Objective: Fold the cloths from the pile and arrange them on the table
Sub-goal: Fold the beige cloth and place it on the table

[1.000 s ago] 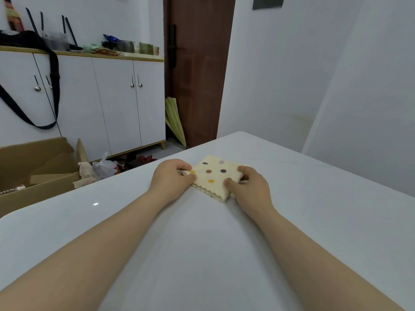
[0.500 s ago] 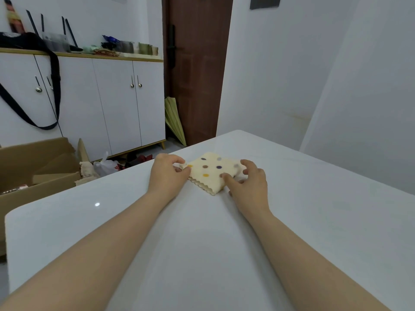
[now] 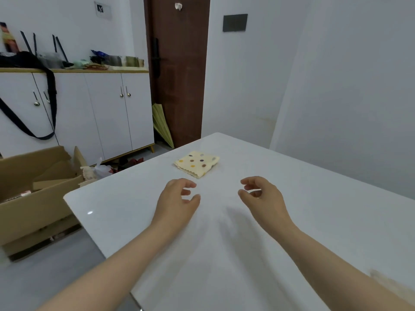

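Left hand (image 3: 177, 198), right hand (image 3: 262, 196) released cloth (image 3: 197, 163); empty.

The cardboard box (image 3: 33, 194) runs off the left edge. The clutter (image 3: 107, 61) on the cabinet (image 3: 107, 113) is too blurred to name (likewise a pale smear (image 3: 390, 286) by the bench (image 3: 336, 221) edge).

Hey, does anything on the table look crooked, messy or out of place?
Nothing stands out. The folded dotted cloth lies flat on the table, roughly square with its edges, and the left hand and right hand hover empty, apart from it. The only clutter is off the table: an open cardboard box on the floor.
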